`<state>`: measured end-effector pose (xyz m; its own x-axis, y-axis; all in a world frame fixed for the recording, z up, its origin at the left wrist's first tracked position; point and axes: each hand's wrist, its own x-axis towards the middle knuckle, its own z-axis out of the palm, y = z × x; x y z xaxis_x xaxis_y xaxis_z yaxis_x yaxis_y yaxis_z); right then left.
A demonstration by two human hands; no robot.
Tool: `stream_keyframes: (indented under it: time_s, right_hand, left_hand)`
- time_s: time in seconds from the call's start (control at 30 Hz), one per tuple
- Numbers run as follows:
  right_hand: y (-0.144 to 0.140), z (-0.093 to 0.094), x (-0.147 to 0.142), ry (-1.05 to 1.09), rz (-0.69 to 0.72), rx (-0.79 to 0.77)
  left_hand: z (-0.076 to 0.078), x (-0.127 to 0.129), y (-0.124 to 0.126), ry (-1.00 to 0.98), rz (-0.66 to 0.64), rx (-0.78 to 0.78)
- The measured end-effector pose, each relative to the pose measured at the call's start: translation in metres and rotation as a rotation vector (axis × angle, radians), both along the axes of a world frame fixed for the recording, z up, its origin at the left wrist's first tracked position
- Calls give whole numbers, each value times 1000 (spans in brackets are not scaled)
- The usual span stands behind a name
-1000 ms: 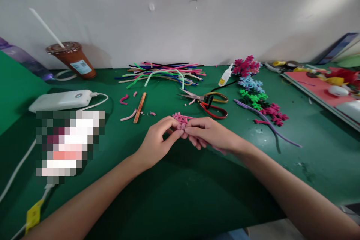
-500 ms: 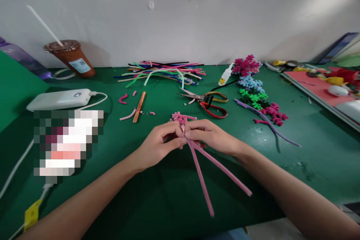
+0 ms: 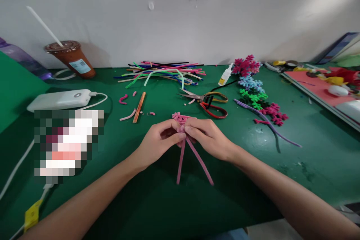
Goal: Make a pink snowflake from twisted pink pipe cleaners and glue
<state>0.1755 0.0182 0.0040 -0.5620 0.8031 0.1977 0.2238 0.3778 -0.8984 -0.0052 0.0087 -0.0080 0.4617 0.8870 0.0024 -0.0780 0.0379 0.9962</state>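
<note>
My left hand and my right hand meet at the middle of the table, both closed on pink pipe cleaners. Thumbs and fingertips pinch them where two long ends come together. Those ends point down toward me, spread in a narrow V. Just beyond my fingertips shows a looped, branched pink pipe-cleaner piece; my fingers hide where it meets the pinched part. Open-bladed scissors with red and yellow handles lie beyond my right hand. A brown-orange stick and pink offcuts lie beyond my left.
Behind lies a pile of coloured pipe cleaners. A glue bottle and branched shapes are at right, near a purple pipe cleaner. A drink cup, power bank and cables stand left; a pink board is far right.
The two long pink ends have swung left and now reach less far toward me. My right hand has shifted slightly and both hands keep their pinch.
</note>
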Motion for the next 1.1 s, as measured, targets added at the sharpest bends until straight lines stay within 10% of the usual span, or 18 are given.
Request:
stream_keyframes:
  time_s: [0.47, 0.77, 0.93, 1.1]
  right_hand:
    - [-3, -4, 3, -189, 5, 386]
    - [-17, 6, -8, -1, -74, -7]
    - [-8, 12, 1, 37, 145, -441]
    - [0, 21, 12, -88, 202, -184]
  left_hand:
    - [2, -1, -2, 45, -60, -20]
    - [9, 1, -13, 106, -1, 179]
    - [9, 0, -12, 149, -27, 168]
    - [6, -4, -6, -10, -162, -110]
